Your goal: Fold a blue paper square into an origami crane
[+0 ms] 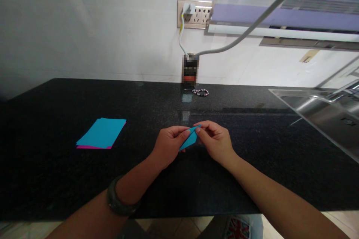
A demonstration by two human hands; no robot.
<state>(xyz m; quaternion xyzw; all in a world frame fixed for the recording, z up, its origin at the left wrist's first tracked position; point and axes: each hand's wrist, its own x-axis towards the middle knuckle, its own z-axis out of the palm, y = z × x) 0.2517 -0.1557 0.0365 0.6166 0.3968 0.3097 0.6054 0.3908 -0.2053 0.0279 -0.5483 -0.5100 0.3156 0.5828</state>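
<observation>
A small folded piece of blue paper [189,140] is held between my two hands, just over the dark countertop. My left hand [170,142] grips its left side, thumb on top and fingers partly hidden behind. At the upper right corner, my right hand [217,138] pinches the paper between thumb and index finger. Off to the left lies a stack of square paper [102,133], blue on top with pink sheets showing at the lower and right edges.
A black stone countertop [140,179] runs along a white wall. Against the wall stands a phone-like object [190,69], blurred out, with a beaded strap [201,92] beside it. A cable [252,26] crosses above, near a socket panel [195,14]. A steel sink [331,112] is at right.
</observation>
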